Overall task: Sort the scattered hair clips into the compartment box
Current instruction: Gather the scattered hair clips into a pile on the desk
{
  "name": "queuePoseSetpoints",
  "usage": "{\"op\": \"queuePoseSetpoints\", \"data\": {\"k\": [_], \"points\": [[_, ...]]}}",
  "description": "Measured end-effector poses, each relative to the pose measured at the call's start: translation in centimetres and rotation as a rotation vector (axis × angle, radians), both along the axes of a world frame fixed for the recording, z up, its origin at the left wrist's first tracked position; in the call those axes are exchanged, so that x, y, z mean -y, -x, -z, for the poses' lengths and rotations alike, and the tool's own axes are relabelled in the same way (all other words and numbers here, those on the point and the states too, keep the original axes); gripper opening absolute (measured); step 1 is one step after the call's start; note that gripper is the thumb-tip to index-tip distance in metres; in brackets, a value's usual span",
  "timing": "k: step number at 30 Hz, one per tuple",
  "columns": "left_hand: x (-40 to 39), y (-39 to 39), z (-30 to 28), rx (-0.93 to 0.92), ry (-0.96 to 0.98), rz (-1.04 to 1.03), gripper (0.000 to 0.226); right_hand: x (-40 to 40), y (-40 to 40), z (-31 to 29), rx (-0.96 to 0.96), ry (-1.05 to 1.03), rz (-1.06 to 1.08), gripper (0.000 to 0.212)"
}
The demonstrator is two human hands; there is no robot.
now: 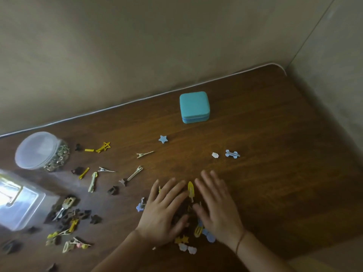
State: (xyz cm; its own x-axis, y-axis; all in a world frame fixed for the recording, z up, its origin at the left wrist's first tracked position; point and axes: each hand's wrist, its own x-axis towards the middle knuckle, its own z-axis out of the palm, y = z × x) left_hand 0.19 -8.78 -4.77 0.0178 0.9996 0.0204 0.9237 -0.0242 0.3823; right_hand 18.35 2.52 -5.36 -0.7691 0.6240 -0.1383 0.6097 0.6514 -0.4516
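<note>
- The step in hand looks like gathering: both hands lie flat over a heap of hair clips [187, 213] near the front edge of the table [265, 173].
- To do it well, the palms should sweep inward slowly and stay low, so that small clips do not skid out from under the fingers.
- The left hand [164, 214] is spread, fingers straight, pressing down on the heap; it grips nothing.
- The right hand [218, 207] is likewise flat and open, touching the heap's right side, with a yellow snap clip [191, 190] showing between the two hands.
- The teal box [194, 107] stands closed, well apart, toward the back edge; it probably needs opening before any sorting.
- More clips lie scattered toward the left edge, near a clear jar [41, 151] on its side, and a blue star clip [162, 139] lies between heap and box.
</note>
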Motion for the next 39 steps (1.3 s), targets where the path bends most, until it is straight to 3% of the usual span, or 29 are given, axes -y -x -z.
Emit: {"op": "queuePoseSetpoints", "data": {"k": [5,10,22,30,35,39], "points": [[-10.8,-2.6,-2.0,-0.052,0.254,-0.081,0.075,-9.3,-1.5,-0.8,0.107,-0.083,0.204,0.069],[-14.2,-3.0,-1.1,-0.121,0.354,-0.025,0.076,-10.6,-1.0,-0.2,0.183,-0.058,0.058,0.073],[-0.7,1.6,-0.4,-0.178,0.203,0.018,0.062,1.4,2.1,0.3,0.111,0.003,-0.176,0.068],[7.1,2.6,1.2,-0.016,0.167,-0.112,0.056,7.9,4.7,1.2,0.194,0.021,-0.225,0.068],[8.9,4.5,1.3,0.005,-0.014,-0.228,0.048,7.0,6.4,0.3,0.055,0.014,-0.238,0.059],[7.0,8.0,0.9,-0.048,-0.027,-0.534,0.055,0.0,11.1,-1.2,-0.077,0.012,-0.162,0.061]]}}
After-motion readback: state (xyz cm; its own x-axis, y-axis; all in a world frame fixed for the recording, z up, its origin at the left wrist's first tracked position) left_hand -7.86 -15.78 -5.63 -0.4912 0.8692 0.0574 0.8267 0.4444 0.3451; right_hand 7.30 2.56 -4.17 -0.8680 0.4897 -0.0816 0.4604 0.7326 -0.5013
